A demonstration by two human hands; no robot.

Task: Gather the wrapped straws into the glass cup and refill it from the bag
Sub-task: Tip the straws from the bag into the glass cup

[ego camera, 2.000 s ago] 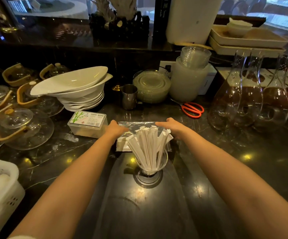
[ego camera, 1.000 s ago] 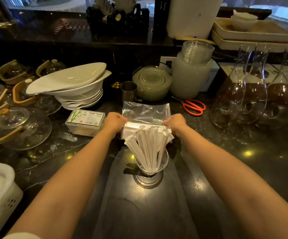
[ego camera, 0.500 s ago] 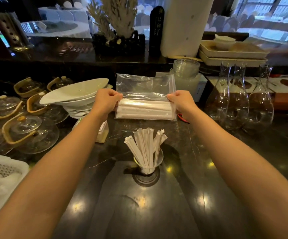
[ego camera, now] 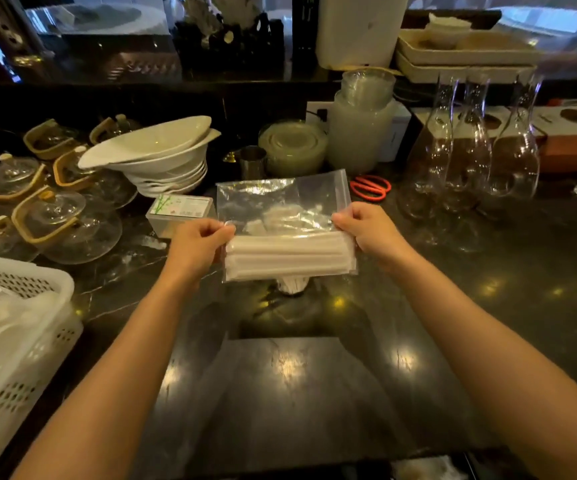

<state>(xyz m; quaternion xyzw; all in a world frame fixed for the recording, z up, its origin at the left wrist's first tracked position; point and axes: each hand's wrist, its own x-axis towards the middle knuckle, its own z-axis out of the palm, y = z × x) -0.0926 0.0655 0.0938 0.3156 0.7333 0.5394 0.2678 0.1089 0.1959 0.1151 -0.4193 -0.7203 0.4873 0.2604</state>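
Dark polished stone counter point(ego camera: 314, 393), reflecting overhead lights, bare in the near middle. White perforated basket point(ego camera: 17, 327) at the near left edge. Above the counter, a clear plastic bag point(ego camera: 280, 209) is held level in the air: left hand point(ego camera: 195, 247) pinches its left edge, right hand point(ego camera: 372, 233) pinches its right edge, both closed on the plastic. Wrapped straws point(ego camera: 289, 256) lie sideways in the bag's lower part. Glass cup point(ego camera: 292, 285) stands on the counter directly behind the bag, mostly hidden. Beyond: small labelled box point(ego camera: 179, 213), stacked white bowls point(ego camera: 162, 157), glass teapots point(ego camera: 62, 216) at left, red scissors point(ego camera: 372, 187), three glass carafes point(ego camera: 470, 150) at right.
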